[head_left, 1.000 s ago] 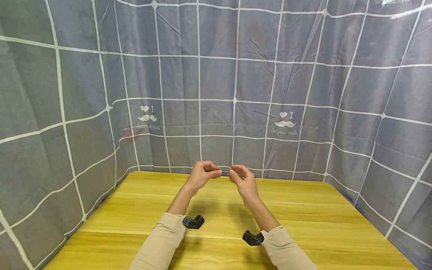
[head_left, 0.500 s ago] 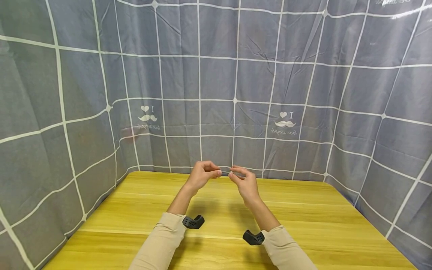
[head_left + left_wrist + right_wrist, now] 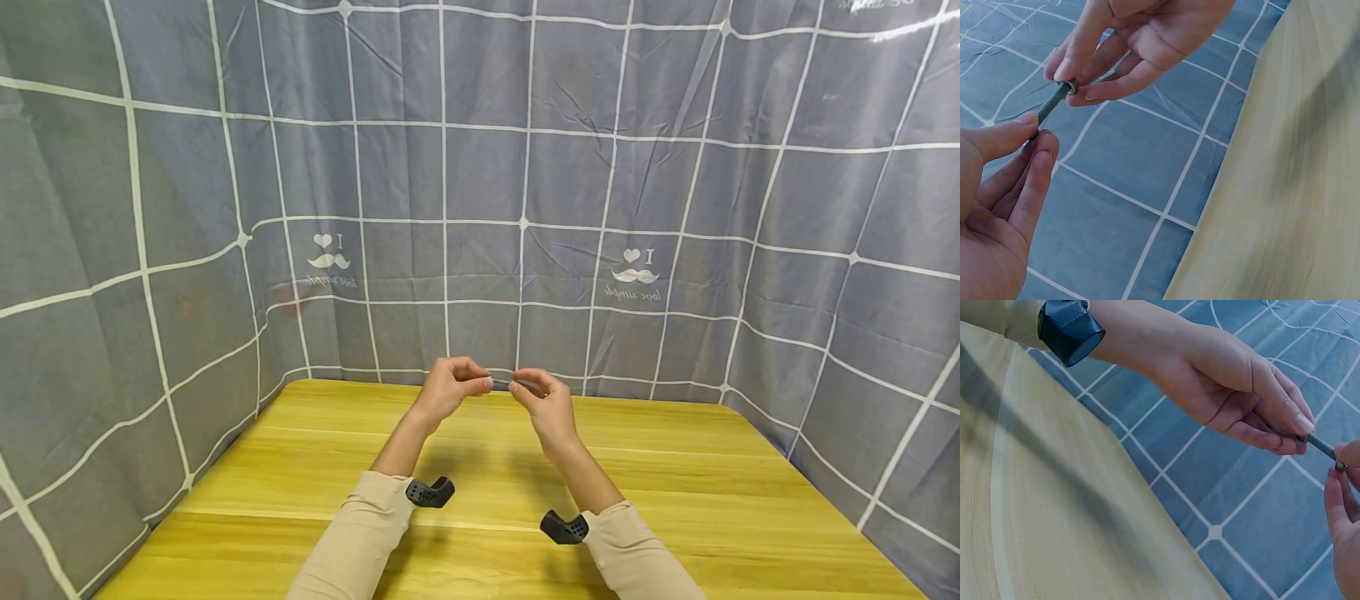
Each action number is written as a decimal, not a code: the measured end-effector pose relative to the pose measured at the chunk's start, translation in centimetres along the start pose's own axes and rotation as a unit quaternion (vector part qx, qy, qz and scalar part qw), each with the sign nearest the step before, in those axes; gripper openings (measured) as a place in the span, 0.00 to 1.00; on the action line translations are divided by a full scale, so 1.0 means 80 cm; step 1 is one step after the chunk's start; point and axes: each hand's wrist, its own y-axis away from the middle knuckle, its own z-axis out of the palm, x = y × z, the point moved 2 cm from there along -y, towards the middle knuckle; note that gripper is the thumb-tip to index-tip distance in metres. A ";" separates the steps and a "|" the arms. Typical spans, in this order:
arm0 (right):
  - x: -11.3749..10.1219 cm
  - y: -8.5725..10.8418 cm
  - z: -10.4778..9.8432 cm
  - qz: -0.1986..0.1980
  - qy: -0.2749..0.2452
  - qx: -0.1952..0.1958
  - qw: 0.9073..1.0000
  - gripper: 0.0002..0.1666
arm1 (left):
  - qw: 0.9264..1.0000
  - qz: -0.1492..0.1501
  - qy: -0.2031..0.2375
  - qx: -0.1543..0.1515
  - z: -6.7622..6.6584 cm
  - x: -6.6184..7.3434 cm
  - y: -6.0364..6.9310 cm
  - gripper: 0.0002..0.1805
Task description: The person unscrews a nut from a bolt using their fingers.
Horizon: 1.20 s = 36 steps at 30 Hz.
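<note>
In the head view my left hand [image 3: 447,390] and right hand [image 3: 547,407] face each other above the table's far edge. Between their fingertips runs a thin grey threaded bolt [image 3: 1054,104]. My left thumb and fingers pinch one end of it and cover that end, so its head cannot be seen. At the other end sits a small metal nut [image 3: 1072,86], around the thread. The right thumb and fingertips pinch this nut, as the right wrist view also shows, where the bolt [image 3: 1321,447] lies tilted between both hands.
A yellow wood-grain table [image 3: 480,492] spreads beneath the forearms. Behind it and along both sides hangs a grey curtain [image 3: 480,183] with white grid lines. Black wrist devices [image 3: 431,493] sit at the beige sleeves [image 3: 352,533].
The right fingers loosened and straightened slightly half a second ago, and now are bent in at the nut again. My left hand has stayed in place with the bolt.
</note>
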 end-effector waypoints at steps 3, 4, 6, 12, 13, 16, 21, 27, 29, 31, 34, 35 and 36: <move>0.000 -0.002 0.000 0.003 -0.006 -0.002 1.000 0.15 | 1.000 -0.002 -0.002 0.001 0.000 -0.001 -0.001 0.08; 0.000 -0.002 0.001 0.004 -0.008 -0.005 1.000 0.16 | 1.000 -0.003 -0.003 0.002 0.000 -0.001 -0.001 0.08; 0.001 -0.003 0.000 0.004 -0.006 -0.011 1.000 0.16 | 1.000 -0.002 -0.006 0.001 0.000 -0.001 -0.002 0.07; 0.004 -0.003 -0.001 0.014 0.015 -0.022 1.000 0.15 | 1.000 -0.010 -0.012 -0.003 0.000 0.004 -0.002 0.07; 0.004 -0.002 -0.001 0.018 0.014 -0.021 1.000 0.15 | 1.000 -0.011 -0.013 -0.004 0.000 0.005 -0.002 0.06; 0.004 -0.001 -0.001 0.018 0.001 -0.024 1.000 0.16 | 1.000 -0.013 -0.009 -0.003 0.000 0.007 -0.001 0.06; 0.002 0.001 0.000 0.002 -0.011 -0.024 1.000 0.13 | 1.000 -0.006 -0.003 0.003 0.000 0.002 -0.001 0.07; 0.001 -0.001 0.002 -0.001 -0.037 -0.009 0.999 0.16 | 1.000 -0.002 0.004 0.003 0.000 -0.004 -0.002 0.09; 0.001 -0.001 0.002 0.001 -0.046 -0.008 0.999 0.18 | 1.000 0.002 0.004 0.003 0.000 -0.004 -0.002 0.09; 0.002 -0.001 0.002 0.008 -0.044 -0.010 0.999 0.18 | 1.000 0.003 0.004 0.003 -0.001 -0.004 -0.002 0.09; 0.002 -0.001 0.001 0.010 -0.018 -0.017 1.000 0.16 | 1.000 0.001 0.004 0.001 -0.001 -0.004 -0.002 0.09; 0.003 -0.001 0.001 0.011 -0.008 -0.018 1.000 0.15 | 1.000 -0.002 0.005 0.002 -0.002 -0.003 -0.002 0.09; 0.003 -0.001 0.001 0.013 0.001 -0.019 1.000 0.14 | 1.000 -0.004 0.006 0.002 -0.002 -0.003 -0.002 0.09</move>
